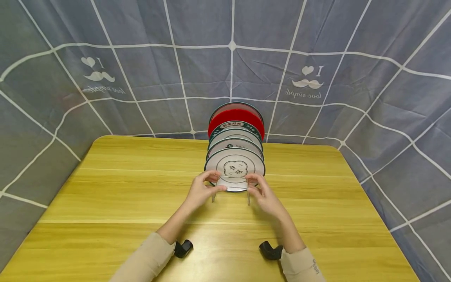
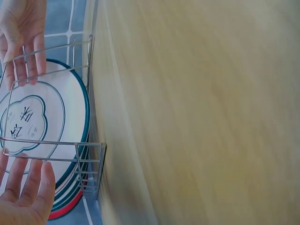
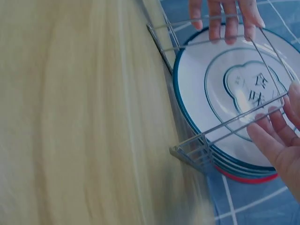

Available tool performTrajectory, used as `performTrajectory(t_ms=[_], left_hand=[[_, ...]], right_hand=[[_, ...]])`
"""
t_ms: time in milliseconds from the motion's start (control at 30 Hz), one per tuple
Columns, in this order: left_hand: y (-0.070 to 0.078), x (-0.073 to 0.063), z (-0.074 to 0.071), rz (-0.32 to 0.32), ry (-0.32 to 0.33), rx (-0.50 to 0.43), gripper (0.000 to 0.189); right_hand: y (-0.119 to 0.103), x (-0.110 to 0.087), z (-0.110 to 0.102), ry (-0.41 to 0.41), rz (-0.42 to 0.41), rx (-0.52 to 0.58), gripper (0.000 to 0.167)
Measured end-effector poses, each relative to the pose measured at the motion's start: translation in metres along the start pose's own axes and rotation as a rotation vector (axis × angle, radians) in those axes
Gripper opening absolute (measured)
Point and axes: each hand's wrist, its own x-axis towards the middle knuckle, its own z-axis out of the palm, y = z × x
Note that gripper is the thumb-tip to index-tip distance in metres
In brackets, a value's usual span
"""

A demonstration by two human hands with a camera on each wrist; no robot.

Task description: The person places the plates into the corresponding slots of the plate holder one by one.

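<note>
A metal wire dish rack [image 2: 51, 141] stands on the table with several round plates upright in a row in it. The front plate [image 1: 253, 166] is white, with green rings and dark characters inside a flower outline. At the back shows a red plate [image 1: 236, 116], its lower part hidden by the others. My left hand [image 1: 202, 190] holds the left end of the rack's front wire loop between thumb and fingers. On the other end, my right hand [image 1: 265, 199] grips the loop in the same way. No plate is in either hand.
The wood-grain table [image 1: 127, 196] spreads to both sides of the rack. Behind it and at the sides hangs a grey-blue curtain [image 1: 201, 70] with white lines. Black wrist devices [image 1: 184, 248] sit beside the beige sleeves [image 1: 146, 256].
</note>
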Motion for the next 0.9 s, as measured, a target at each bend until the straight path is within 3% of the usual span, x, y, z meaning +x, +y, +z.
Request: performTrajectory(t_ms=[133,367,667,833,900], left_hand=[[0.006,-0.002,0.006,-0.012,0.012,-0.011,0.039],[0.033,-0.011,0.009,-0.011,-0.012,-0.026,0.039],[0.001,-0.002,0.013,0.015,0.008,0.009,0.041],[0.001,0.0,0.006,0.051,-0.058,0.036,0.041],[0.012,-0.002,-0.001,0.084,-0.087,0.051,0.039]], right_hand=[[0.002,-0.001,-0.006,0.001,0.034,0.013,0.033],[0.005,-0.002,-0.012,0.008,0.016,0.048,0.033],[0.005,-0.002,-0.012,0.017,0.015,0.06,0.035],[0.004,-0.002,-0.017,-0.007,0.002,0.066,0.037],[0.003,-0.002,-0.023,0.022,-0.055,0.064,0.039]])
